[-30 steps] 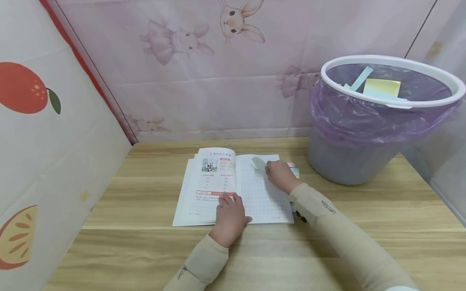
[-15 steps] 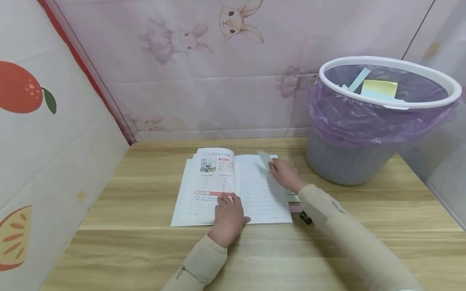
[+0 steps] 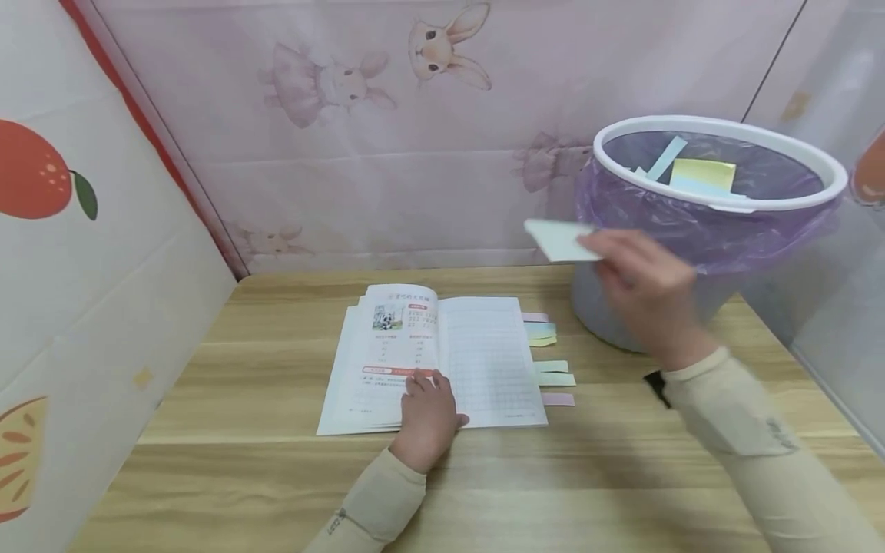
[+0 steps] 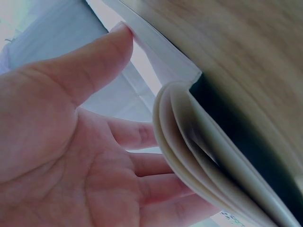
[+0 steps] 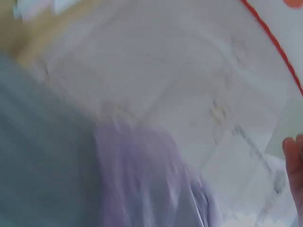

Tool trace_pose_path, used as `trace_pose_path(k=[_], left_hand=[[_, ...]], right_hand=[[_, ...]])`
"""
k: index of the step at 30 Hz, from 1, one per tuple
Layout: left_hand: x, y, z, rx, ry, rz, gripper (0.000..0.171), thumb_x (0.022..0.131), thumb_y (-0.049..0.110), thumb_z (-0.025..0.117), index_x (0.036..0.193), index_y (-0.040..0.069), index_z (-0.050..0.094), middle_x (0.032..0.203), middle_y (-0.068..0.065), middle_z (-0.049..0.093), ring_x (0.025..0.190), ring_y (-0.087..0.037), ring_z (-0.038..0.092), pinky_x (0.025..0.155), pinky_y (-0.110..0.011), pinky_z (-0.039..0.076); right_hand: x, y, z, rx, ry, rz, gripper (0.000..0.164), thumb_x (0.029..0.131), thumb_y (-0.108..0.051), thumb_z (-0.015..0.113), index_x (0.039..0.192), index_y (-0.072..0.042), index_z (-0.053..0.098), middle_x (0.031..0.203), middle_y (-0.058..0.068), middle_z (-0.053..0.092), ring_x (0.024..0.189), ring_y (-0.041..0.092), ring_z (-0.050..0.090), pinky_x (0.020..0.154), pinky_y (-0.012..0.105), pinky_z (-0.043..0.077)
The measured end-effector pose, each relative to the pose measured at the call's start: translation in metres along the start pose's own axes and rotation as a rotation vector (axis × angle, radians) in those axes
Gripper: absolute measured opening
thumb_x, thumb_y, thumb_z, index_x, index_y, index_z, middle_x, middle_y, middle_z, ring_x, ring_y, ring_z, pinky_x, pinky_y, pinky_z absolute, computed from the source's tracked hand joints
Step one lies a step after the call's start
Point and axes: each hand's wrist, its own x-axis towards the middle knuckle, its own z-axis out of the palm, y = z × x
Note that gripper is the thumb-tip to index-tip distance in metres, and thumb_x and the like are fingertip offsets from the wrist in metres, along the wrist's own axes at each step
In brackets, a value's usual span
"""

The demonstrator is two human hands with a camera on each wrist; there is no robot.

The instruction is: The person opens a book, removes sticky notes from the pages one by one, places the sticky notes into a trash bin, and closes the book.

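Note:
An open book (image 3: 492, 361) lies on the wooden table, a panda picture on its left page and a ruled grid on its right. My left hand (image 3: 429, 415) rests on the book near the lower end of the fold, fingers extended over the pages. In the left wrist view the left thumb (image 4: 102, 59) lies along the near edge, beside the curved page stack (image 4: 177, 137). My right hand (image 3: 643, 284) pinches a pale green slip of paper (image 3: 558, 240) in the air, in front of the bin. The right wrist view catches only fingertips and part of the slip (image 5: 285, 127).
A grey bin (image 3: 601, 307) with a white rim and a purple bag (image 3: 643, 207) stands at the back right, paper scraps (image 3: 701, 177) inside. Several coloured sticky tabs (image 3: 555, 378) jut from the book's right edge. A printed cloth wall (image 3: 387, 192) borders the table behind.
My right hand has lifted off the right page and moved right and up toward the bin, carrying the pale slip. The left hand stays on the book. The side tabs are uncovered.

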Motion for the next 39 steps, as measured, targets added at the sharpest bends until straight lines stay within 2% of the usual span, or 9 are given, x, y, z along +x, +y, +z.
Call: trace_pose_path(k=[4,7,10,17,22,29,34,37,39], left_hand=[[-0.002,-0.001,0.002,0.017,0.012,-0.001,0.080,0.084,0.050,0.068,0.135,-0.007,0.047,0.133,-0.033,0.049,0.123,-0.043,0.050,0.094,-0.044,0.049],[-0.002,-0.001,0.003,0.027,0.022,0.001,0.080,0.083,0.051,0.068,0.135,-0.007,0.048,0.132,-0.034,0.049,0.122,-0.043,0.051,0.093,-0.044,0.049],[-0.003,-0.001,0.005,0.033,0.031,0.001,0.081,0.083,0.052,0.068,0.135,-0.007,0.048,0.132,-0.034,0.050,0.122,-0.043,0.051,0.093,-0.044,0.049],[-0.005,0.000,0.005,0.040,0.045,0.007,0.080,0.083,0.052,0.068,0.134,-0.007,0.049,0.131,-0.034,0.050,0.121,-0.043,0.052,0.092,-0.044,0.050],[-0.005,0.000,0.005,0.016,0.035,0.010,0.080,0.083,0.050,0.069,0.134,-0.007,0.048,0.132,-0.035,0.049,0.122,-0.044,0.051,0.093,-0.045,0.049],[-0.003,0.000,0.002,-0.006,0.015,0.008,0.080,0.084,0.048,0.068,0.136,-0.008,0.046,0.134,-0.035,0.047,0.124,-0.045,0.048,0.096,-0.046,0.047],[-0.003,-0.001,0.001,-0.001,0.017,0.006,0.080,0.084,0.048,0.068,0.136,-0.008,0.046,0.134,-0.035,0.047,0.124,-0.045,0.049,0.096,-0.046,0.047],[-0.002,-0.001,0.000,-0.003,0.015,0.010,0.080,0.085,0.049,0.068,0.137,-0.008,0.045,0.134,-0.035,0.046,0.124,-0.045,0.048,0.096,-0.046,0.047],[-0.001,0.000,0.001,-0.007,0.008,0.016,0.080,0.085,0.049,0.068,0.137,-0.008,0.045,0.135,-0.036,0.046,0.124,-0.045,0.048,0.096,-0.046,0.047]], right_hand=[[0.038,0.007,-0.030,-0.097,0.201,0.069,0.019,0.078,0.009,0.065,0.089,-0.001,0.075,0.091,0.017,0.071,0.083,0.041,0.066,0.088,0.015,0.046],[0.055,0.021,-0.047,-0.190,0.208,0.130,0.019,0.083,0.005,0.061,0.093,-0.001,0.076,0.094,0.019,0.071,0.087,0.042,0.065,0.088,0.018,0.046],[0.060,0.039,-0.062,-0.266,0.091,0.187,0.024,0.087,-0.001,0.057,0.103,-0.002,0.074,0.102,0.020,0.069,0.094,0.042,0.063,0.088,0.022,0.044],[0.063,0.066,-0.079,-0.297,-0.272,0.446,0.037,0.092,-0.009,0.052,0.124,0.006,0.060,0.122,0.033,0.056,0.115,0.050,0.049,0.101,0.058,0.034],[0.069,0.078,-0.087,-0.313,-0.532,0.558,0.046,0.094,-0.016,0.049,0.136,0.003,0.050,0.133,0.035,0.047,0.112,0.053,0.050,0.097,0.055,0.037],[0.072,0.056,-0.091,-0.328,-0.402,0.385,0.037,0.090,-0.006,0.054,0.126,0.003,0.059,0.125,0.032,0.054,0.106,0.051,0.047,0.090,0.058,0.033],[0.062,0.010,-0.080,-0.168,-0.240,0.093,0.025,0.085,-0.001,0.064,0.110,0.003,0.069,0.111,0.023,0.065,0.100,0.043,0.055,0.093,0.035,0.039],[0.039,-0.011,-0.060,-0.001,-0.317,-0.036,0.023,0.079,0.004,0.068,0.102,0.004,0.070,0.102,0.018,0.069,0.093,0.034,0.060,0.090,0.024,0.042],[0.016,-0.018,-0.042,0.092,-0.477,-0.039,0.021,0.075,0.007,0.071,0.096,0.002,0.071,0.093,0.013,0.069,0.086,0.027,0.061,0.083,0.026,0.047]])
